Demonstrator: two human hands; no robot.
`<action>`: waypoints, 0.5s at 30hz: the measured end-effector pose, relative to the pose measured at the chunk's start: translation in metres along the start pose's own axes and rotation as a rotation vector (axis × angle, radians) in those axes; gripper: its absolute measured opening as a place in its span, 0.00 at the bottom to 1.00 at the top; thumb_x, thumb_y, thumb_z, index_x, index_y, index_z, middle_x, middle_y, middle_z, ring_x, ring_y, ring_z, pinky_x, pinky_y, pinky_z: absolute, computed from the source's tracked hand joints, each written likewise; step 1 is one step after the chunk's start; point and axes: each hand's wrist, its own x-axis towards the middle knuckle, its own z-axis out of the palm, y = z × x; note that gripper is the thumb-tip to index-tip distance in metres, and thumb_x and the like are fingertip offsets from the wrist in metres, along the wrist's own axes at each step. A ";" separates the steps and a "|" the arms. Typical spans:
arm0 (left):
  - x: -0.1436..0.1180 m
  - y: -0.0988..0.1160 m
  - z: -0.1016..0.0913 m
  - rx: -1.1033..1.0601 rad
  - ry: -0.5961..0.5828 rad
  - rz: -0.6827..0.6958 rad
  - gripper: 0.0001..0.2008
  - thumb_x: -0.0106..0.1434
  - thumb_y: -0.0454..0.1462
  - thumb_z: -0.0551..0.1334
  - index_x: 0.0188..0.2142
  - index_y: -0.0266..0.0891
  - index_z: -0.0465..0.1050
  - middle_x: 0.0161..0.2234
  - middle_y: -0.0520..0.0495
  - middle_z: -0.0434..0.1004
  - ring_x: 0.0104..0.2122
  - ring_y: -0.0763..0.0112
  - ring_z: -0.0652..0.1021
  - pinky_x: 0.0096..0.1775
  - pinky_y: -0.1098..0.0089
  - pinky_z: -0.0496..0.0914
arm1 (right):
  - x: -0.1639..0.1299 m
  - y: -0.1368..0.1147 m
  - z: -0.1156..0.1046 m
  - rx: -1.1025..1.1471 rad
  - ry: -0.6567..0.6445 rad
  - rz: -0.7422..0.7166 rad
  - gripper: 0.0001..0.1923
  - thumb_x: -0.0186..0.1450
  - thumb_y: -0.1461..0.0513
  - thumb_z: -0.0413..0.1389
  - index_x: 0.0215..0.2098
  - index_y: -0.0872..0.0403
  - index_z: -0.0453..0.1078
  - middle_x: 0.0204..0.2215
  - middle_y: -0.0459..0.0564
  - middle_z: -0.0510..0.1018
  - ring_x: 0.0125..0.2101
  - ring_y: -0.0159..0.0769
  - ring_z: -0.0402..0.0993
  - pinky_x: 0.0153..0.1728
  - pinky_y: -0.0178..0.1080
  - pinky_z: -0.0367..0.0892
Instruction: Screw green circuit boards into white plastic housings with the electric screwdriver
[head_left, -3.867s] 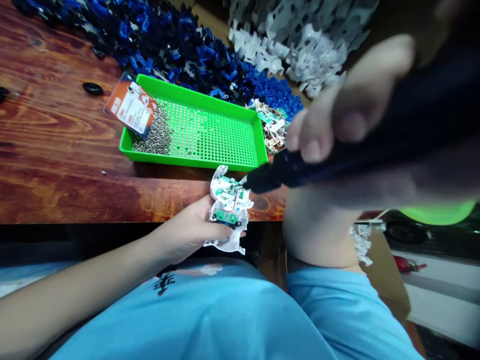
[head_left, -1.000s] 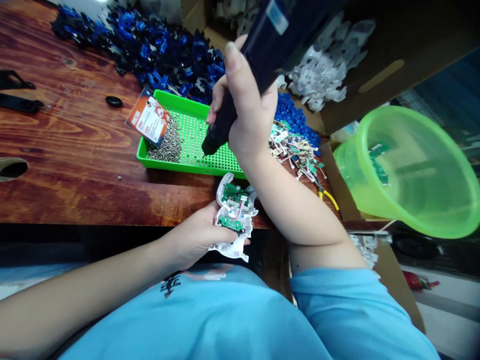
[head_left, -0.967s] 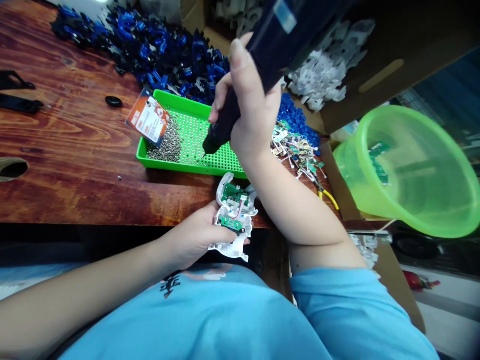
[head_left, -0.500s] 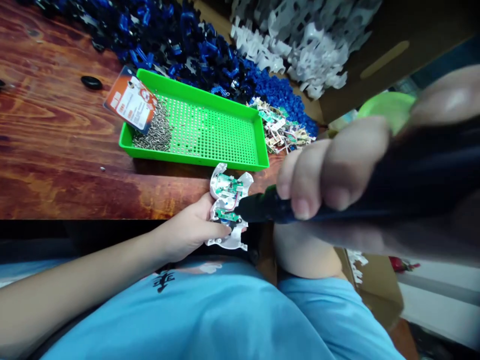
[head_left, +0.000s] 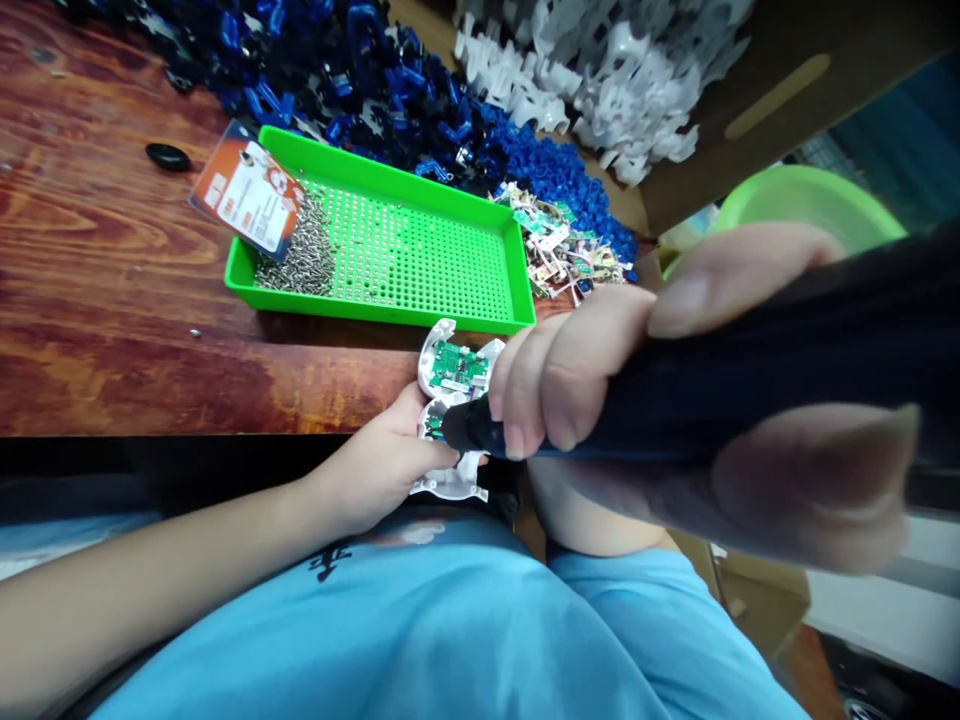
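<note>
My left hand (head_left: 394, 450) grips a white plastic housing (head_left: 454, 485) at the table's front edge, thumb pressed on its inner side. A green circuit board (head_left: 461, 368) sits in the housing's upper part. Another board below it is mostly covered by the tool. My right hand (head_left: 592, 370) is wrapped round a thick dark electric screwdriver (head_left: 697, 370), close to the camera. The screwdriver's black nose lies over the lower part of the housing; its tip is hidden, so contact cannot be told.
A green perforated tray (head_left: 375, 310) holds many small screws (head_left: 300, 255) and a printed card (head_left: 251, 190). Behind it lie piles of blue parts (head_left: 555, 170), circuit boards (head_left: 562, 240) and white shells (head_left: 637, 110). A light-green basin (head_left: 817, 205) stands at right, near a cardboard box (head_left: 765, 580).
My right hand and the screwdriver have moved left, and the nose covers more of the lower board. My left hand keeps its hold on the housing. The view has shifted slightly.
</note>
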 end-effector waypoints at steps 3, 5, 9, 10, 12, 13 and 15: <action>-0.002 0.000 0.003 0.029 0.035 -0.002 0.33 0.52 0.30 0.67 0.58 0.36 0.64 0.54 0.47 0.76 0.56 0.59 0.72 0.56 0.64 0.65 | 0.001 -0.001 0.005 -0.015 0.039 -0.001 0.15 0.72 0.52 0.39 0.50 0.49 0.58 0.19 0.41 0.64 0.19 0.29 0.69 0.25 0.38 0.75; -0.002 -0.002 0.004 0.030 0.048 -0.010 0.33 0.52 0.29 0.65 0.58 0.36 0.63 0.55 0.47 0.75 0.56 0.59 0.72 0.56 0.64 0.65 | 0.002 -0.001 0.011 -0.049 0.051 -0.025 0.14 0.72 0.54 0.38 0.49 0.50 0.58 0.19 0.40 0.62 0.17 0.27 0.66 0.23 0.35 0.73; -0.002 -0.003 0.006 0.015 0.049 0.000 0.34 0.51 0.28 0.64 0.59 0.35 0.62 0.55 0.46 0.75 0.56 0.59 0.72 0.56 0.64 0.65 | -0.003 -0.001 0.027 -0.231 0.134 -0.043 0.13 0.71 0.54 0.42 0.46 0.51 0.61 0.18 0.40 0.60 0.17 0.27 0.64 0.22 0.35 0.70; -0.002 -0.003 0.006 0.019 0.049 0.001 0.34 0.50 0.27 0.64 0.58 0.35 0.62 0.55 0.46 0.75 0.56 0.58 0.72 0.57 0.64 0.64 | -0.006 0.000 0.030 -0.321 0.154 -0.036 0.14 0.70 0.52 0.44 0.45 0.52 0.62 0.19 0.41 0.62 0.17 0.27 0.64 0.23 0.36 0.69; -0.002 -0.002 0.006 0.037 0.037 0.000 0.34 0.50 0.27 0.64 0.58 0.35 0.62 0.55 0.45 0.75 0.57 0.58 0.71 0.57 0.65 0.64 | -0.013 0.004 0.031 -0.506 0.146 -0.019 0.18 0.68 0.48 0.48 0.45 0.52 0.65 0.22 0.44 0.68 0.19 0.28 0.66 0.25 0.39 0.69; -0.002 -0.001 0.006 0.040 0.021 0.003 0.34 0.50 0.27 0.64 0.58 0.35 0.62 0.56 0.45 0.74 0.57 0.58 0.71 0.57 0.65 0.64 | -0.017 0.007 0.028 -0.577 0.124 -0.023 0.20 0.67 0.46 0.49 0.45 0.52 0.66 0.23 0.45 0.70 0.20 0.29 0.67 0.26 0.40 0.69; -0.001 -0.002 0.004 0.056 -0.006 0.009 0.34 0.51 0.28 0.64 0.58 0.36 0.60 0.57 0.45 0.72 0.57 0.58 0.70 0.56 0.64 0.63 | -0.026 0.012 0.013 -0.681 0.051 -0.088 0.25 0.66 0.42 0.48 0.48 0.50 0.67 0.23 0.44 0.71 0.21 0.30 0.68 0.27 0.40 0.68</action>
